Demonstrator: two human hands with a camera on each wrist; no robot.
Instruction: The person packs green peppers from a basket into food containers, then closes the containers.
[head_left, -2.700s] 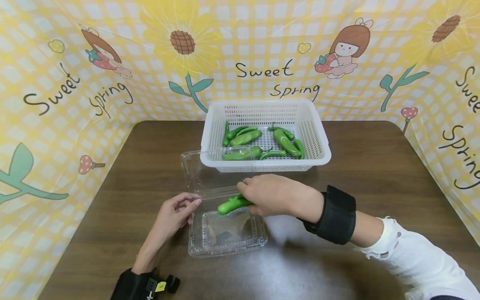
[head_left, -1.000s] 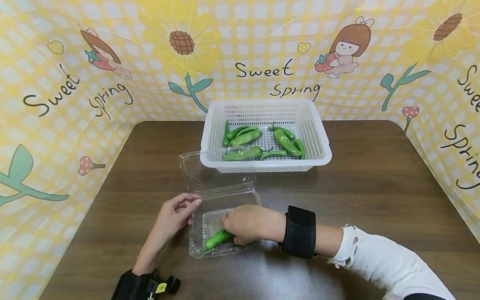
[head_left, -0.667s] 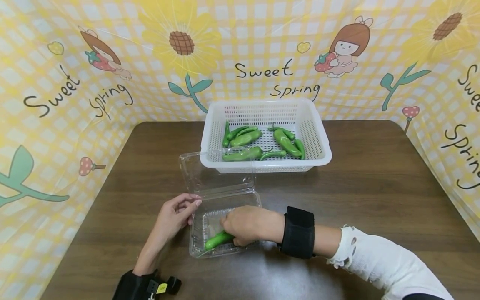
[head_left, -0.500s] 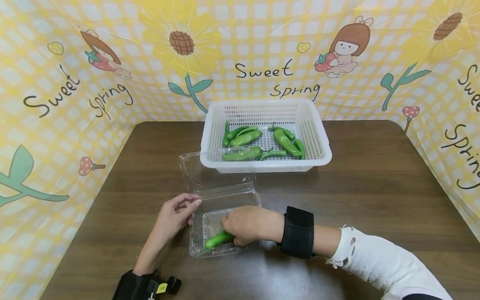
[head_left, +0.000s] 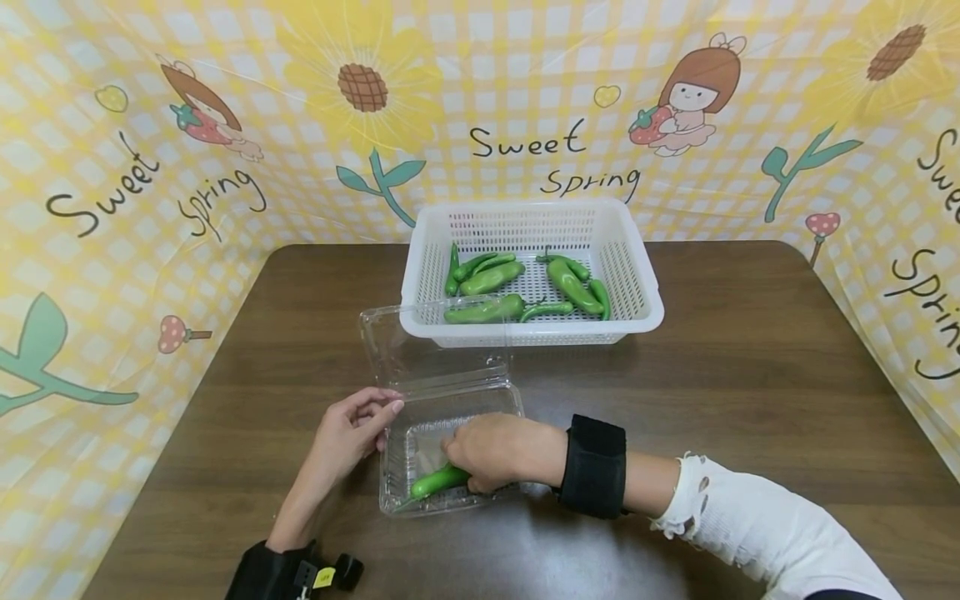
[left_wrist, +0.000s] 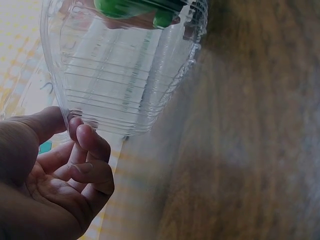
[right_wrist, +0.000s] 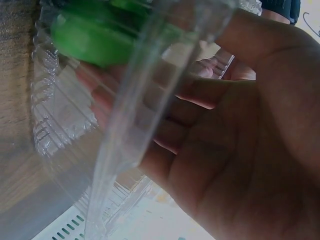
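Head view: your right hand [head_left: 491,450] grips a green pepper [head_left: 437,482] inside the clear clamshell box [head_left: 397,492], front of the bench [head_left: 750,400]. Your left hand [head_left: 347,433] pinches the box's left rim. White basket [head_left: 637,287] of peppers sits behind.

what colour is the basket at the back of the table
White. The basket is a white plastic mesh one holding green peppers; the head view shows it best.

The right hand [head_left: 491,450] hides the pepper's [head_left: 437,481] far end; its grip there cannot be seen.
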